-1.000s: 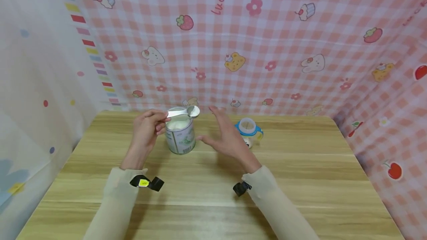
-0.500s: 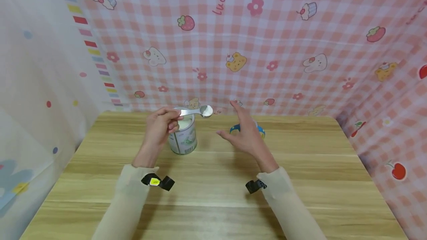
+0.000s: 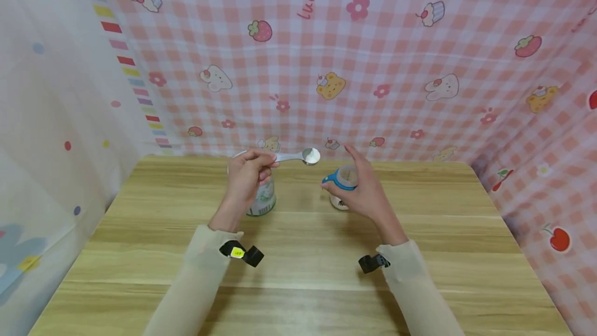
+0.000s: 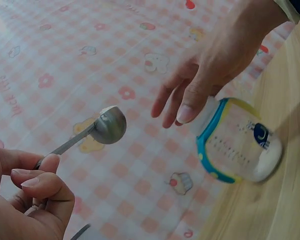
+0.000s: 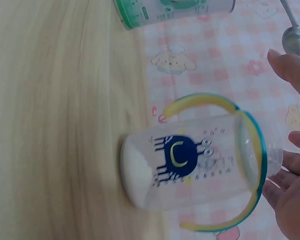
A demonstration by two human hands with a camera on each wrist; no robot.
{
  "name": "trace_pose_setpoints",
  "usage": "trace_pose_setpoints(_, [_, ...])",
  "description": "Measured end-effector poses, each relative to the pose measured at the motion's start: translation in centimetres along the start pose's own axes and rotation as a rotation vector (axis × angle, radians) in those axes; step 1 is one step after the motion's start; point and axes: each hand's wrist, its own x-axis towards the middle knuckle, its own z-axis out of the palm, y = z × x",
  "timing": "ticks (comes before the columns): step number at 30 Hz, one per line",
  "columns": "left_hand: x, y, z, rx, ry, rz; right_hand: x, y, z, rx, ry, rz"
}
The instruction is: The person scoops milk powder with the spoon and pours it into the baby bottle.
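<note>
One metal spoon (image 3: 306, 157), loaded with white powder (image 3: 314, 155), held aloft between tin (image 3: 264, 202) and bottle (image 5: 205, 162). Spoon probably light and stiff, its load spill-prone; best pinched at the handle end, as the left hand (image 3: 245, 178) does. Bottle likely light, smooth; grip body or side handles. Right hand (image 3: 367, 192) beside its neck, thumb and fingers apart, contact unclear

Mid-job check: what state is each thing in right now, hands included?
Spoon: roughly level, white powder in its bowl.
Left hand: pinches the spoon's handle.
Tin: upright on the table, top mostly hidden by the left hand.
Bottle: upright, no lid visible, white contents at the bottom.
Right hand: extended near the bottle's neck; contact unclear.
</note>
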Motion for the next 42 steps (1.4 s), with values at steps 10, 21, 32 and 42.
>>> trace_pose_setpoints(10, [0.2,-1.7,2.6,-0.009,0.014,-0.024,-0.6,2.4,-0.5,0.055,-0.012,0.082])
trace_pose_setpoints(21, [0.3,-3.3,5.0,0.054,0.027,-0.027,-1.5,4.9,-0.4,0.185,-0.037,0.152])
trace_pose_setpoints(32, [1.0,-5.2,5.6,0.101,0.034,-0.053,-1.8,6.0,0.6,0.229,-0.046,0.219])
trace_pose_setpoints(42, [1.7,-6.2,6.2,0.193,0.049,-0.004,-1.6,6.5,0.8,0.243,-0.026,0.222])
